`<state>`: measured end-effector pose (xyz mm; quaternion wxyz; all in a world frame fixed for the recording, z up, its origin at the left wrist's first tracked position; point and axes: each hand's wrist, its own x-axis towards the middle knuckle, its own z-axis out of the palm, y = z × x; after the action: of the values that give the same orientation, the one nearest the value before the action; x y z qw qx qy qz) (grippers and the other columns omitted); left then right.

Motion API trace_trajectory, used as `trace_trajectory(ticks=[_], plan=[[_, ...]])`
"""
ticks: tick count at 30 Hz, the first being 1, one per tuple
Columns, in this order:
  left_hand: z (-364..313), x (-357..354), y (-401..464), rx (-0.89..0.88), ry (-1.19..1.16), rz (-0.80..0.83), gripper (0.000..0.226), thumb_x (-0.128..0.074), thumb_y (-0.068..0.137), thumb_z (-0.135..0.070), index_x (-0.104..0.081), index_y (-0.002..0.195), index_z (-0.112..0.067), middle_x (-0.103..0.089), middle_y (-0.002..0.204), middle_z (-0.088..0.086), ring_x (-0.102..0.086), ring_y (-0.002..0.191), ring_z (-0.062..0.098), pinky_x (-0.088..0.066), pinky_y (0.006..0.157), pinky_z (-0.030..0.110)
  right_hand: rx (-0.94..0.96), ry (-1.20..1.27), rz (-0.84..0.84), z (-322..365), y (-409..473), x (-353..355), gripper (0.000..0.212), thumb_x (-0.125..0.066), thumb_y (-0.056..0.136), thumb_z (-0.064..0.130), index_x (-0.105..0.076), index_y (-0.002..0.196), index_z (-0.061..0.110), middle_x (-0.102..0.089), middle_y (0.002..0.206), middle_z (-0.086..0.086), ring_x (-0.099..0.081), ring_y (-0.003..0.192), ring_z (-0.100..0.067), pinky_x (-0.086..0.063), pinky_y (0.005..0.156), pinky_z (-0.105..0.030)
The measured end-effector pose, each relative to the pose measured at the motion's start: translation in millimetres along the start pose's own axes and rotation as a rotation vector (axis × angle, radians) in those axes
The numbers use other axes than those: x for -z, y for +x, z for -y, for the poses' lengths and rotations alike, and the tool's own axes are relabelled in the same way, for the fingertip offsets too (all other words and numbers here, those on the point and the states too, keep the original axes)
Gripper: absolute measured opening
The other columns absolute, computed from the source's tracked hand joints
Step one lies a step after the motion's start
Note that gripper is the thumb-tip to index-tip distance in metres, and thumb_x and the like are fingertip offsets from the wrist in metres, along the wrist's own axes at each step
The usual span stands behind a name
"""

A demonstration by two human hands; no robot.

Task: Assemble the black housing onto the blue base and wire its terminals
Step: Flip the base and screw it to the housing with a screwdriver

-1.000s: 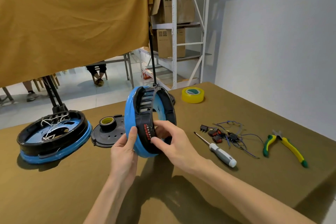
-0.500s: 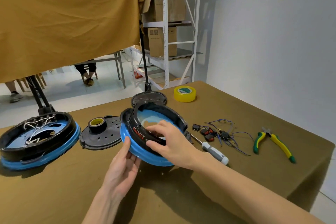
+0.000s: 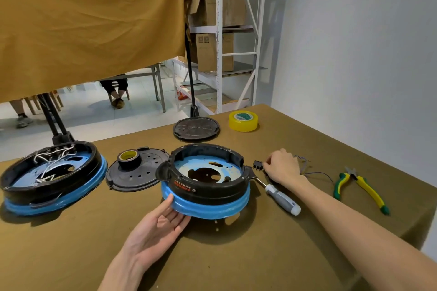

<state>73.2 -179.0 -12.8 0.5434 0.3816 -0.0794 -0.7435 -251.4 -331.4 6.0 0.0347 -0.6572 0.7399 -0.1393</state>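
The black housing sits in the blue base, resting upright mid-table with its open side up. My left hand lies palm up with straight fingers under the base's near-left rim. My right hand is to the right of the assembly, its fingers curled down over the bundle of terminals, which it hides. Thin wires trail out behind it. A small black connector lies just left of the fingertips.
A screwdriver lies by the base's right side and green-yellow pliers lie further right. At the back are yellow tape and a black round lid. To the left lie a perforated black plate bearing a tape roll, and a second wired unit.
The assembly went from held on edge to flat on the table. My right hand left the housing and moved right onto the terminal bundle. My left hand stays at the base's rim.
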Motion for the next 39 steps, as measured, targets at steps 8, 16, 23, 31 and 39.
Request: trace_trajectory(ticks=[8, 16, 23, 31, 39], plan=[[7, -3, 0, -0.053, -0.018, -0.016, 0.058, -0.078, 0.076, -0.011, -0.061, 0.132, -0.009, -0.074, 0.119, 0.020, -0.071, 0.113, 0.032, -0.053, 0.091, 0.045, -0.025, 0.084, 0.054, 4, 13, -8, 0.017, -0.069, 0.091, 0.022, -0.074, 0.105, 0.013, -0.073, 0.104, -0.011, -0.067, 0.099, -0.032, -0.059, 0.087, -0.045], [9, -5, 3, -0.038, 0.031, -0.025, 0.051, -0.075, 0.078, -0.006, -0.062, 0.128, -0.006, -0.075, 0.115, 0.021, -0.071, 0.111, 0.030, -0.054, 0.090, 0.043, -0.083, 0.345, 0.106, -20, 29, -5, 0.024, -0.063, 0.091, 0.007, -0.074, 0.099, -0.012, -0.072, 0.105, -0.031, -0.070, 0.088, -0.041, -0.061, 0.079, -0.050], [10, -5, 2, -0.043, 0.039, -0.029, 0.051, -0.074, 0.076, -0.005, -0.061, 0.126, -0.004, -0.075, 0.111, 0.022, -0.067, 0.116, 0.031, -0.053, 0.090, 0.042, -0.099, 0.233, 0.174, -4, 28, -7, 0.024, -0.081, 0.085, 0.032, -0.077, 0.090, 0.009, -0.074, 0.087, -0.009, -0.070, 0.087, -0.028, -0.058, 0.090, -0.049], [9, -5, 3, -0.051, 0.011, -0.031, 0.056, -0.079, 0.073, -0.003, -0.062, 0.126, -0.004, -0.075, 0.113, 0.022, -0.071, 0.112, 0.030, -0.055, 0.091, 0.043, 0.038, 0.346, -0.138, 24, 6, 8, 0.010, -0.070, 0.094, 0.019, -0.078, 0.097, 0.015, -0.076, 0.096, -0.004, -0.070, 0.090, -0.022, -0.059, 0.088, -0.044], [10, -1, 0, -0.080, 0.146, 0.113, 0.027, -0.079, 0.080, -0.011, -0.080, 0.106, -0.005, -0.072, 0.123, 0.019, -0.074, 0.108, 0.024, -0.050, 0.100, 0.039, 0.613, 0.904, 0.156, 128, -80, 42, 0.009, -0.079, 0.088, 0.015, -0.079, 0.095, 0.020, -0.079, 0.088, 0.007, -0.075, 0.085, -0.008, -0.060, 0.079, -0.021]])
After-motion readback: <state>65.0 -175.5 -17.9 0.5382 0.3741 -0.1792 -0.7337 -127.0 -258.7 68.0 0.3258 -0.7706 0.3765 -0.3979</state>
